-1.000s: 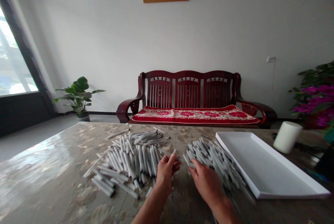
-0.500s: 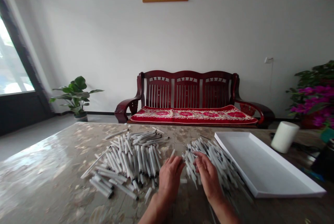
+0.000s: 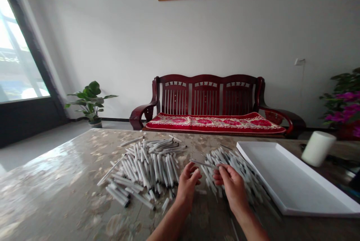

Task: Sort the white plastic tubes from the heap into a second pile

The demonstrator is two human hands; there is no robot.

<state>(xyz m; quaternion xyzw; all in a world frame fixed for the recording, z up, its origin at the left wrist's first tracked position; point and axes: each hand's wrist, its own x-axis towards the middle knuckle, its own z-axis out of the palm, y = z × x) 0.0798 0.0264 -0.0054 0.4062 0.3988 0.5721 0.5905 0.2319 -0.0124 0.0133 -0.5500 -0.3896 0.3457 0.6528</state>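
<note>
A thin grey pen refill [image 3: 204,163] is pinched at its right end by my right hand [image 3: 233,184], thumb against fingers. Its other end reaches over the fingertips of my left hand [image 3: 187,183], whose fingers are loosely curled with the thumb apart; whether they touch the refill is hard to see. Left of my hands lies a heap of whitish pen barrels [image 3: 140,169], many with black ends. A second heap, of slender translucent refills [image 3: 244,173], spreads behind and beside my right hand.
A shallow white tray [image 3: 284,211] lies at the right of the patterned table [image 3: 70,196]. Beyond it stands a white roll [image 3: 318,149] near dark cables. Across the table is a red wooden bench [image 3: 205,98]; a potted plant [image 3: 91,102] stands at the left.
My right hand now holds a refill up above the table. Both hands have risen from lower over the heap, and the view has shifted slightly left.
</note>
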